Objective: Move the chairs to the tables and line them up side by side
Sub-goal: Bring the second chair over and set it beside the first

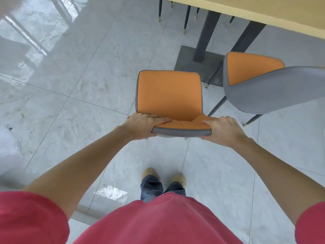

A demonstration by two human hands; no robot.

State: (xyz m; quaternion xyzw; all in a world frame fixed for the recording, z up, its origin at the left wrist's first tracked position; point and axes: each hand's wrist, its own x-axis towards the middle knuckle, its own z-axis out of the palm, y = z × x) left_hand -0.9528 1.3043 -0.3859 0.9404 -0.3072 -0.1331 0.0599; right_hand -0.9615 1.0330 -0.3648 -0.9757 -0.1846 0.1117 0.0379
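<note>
An orange-seated chair (168, 95) with a grey shell is right in front of me, its seat facing the table. My left hand (142, 125) grips the left end of its backrest top, and my right hand (223, 131) grips the right end. A second chair (263, 88) of the same kind stands just to its right, close beside it, its seat partly under the edge of the light wooden table (263, 11). The held chair's legs are mostly hidden under its seat.
The table's dark post (205, 37) rises from a flat grey base plate (190, 66) just beyond the chairs. Thin dark legs of other chairs (186, 20) show on the table's far side. Glossy grey floor tiles (70, 85) spread to the left. My feet (163, 175) are behind the chair.
</note>
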